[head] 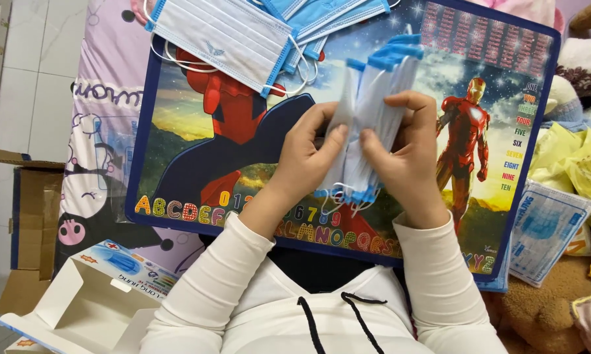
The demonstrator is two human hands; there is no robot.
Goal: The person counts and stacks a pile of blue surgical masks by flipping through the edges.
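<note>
Across my lap lay a colourful superhero lap board (177,164), loose face masks (223,36) at its far edge. Both my left hand (306,154) and right hand (407,154) pinched a stack of blue face masks (374,98) held over the board's middle; squaring the edges evenly before pressing seemed wisest to me.

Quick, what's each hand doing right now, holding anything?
Left hand: closed on the stack of face masks.
Right hand: closed on the same stack, from the other side.
</note>
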